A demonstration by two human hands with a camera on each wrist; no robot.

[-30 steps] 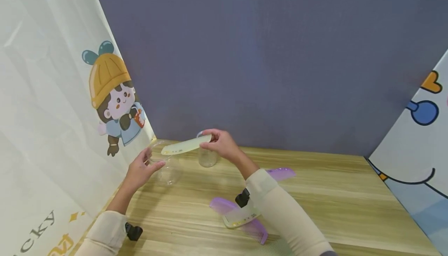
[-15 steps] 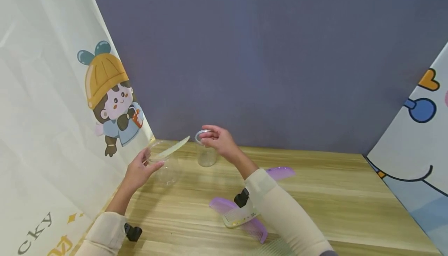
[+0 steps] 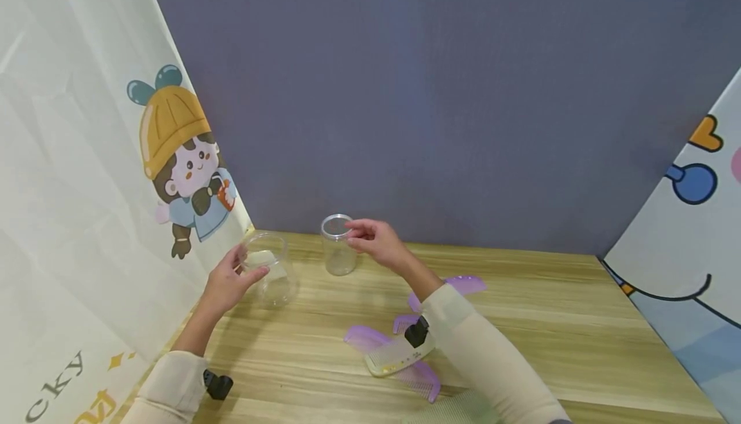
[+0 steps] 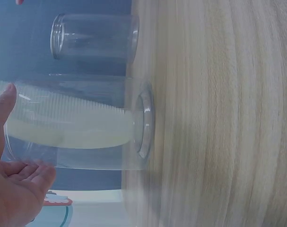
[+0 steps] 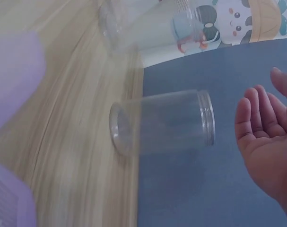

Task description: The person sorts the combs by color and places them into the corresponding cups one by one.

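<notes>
Noted from beside the worktop (image 3: 550, 327), 12 being the back panel (image 3: 405, 109): pale comb (image 4: 82, 123) leans inside a clear jar (image 3: 278, 290), toward ten o'clock. Left hand (image 3: 226, 285) clasps the jar near its mouth, thumb opposite fingers. Right hand (image 3: 375, 240), about two o'clock from it beside a second jar (image 3: 339, 253), has fingers loose, gripping nothing. Estimate: comb light, stiff, teeth possibly brittle; best pinched along the spine. Jar probably light, slick, slightly flexible; encircle gently, since hard squeezing might buckle it.
</notes>
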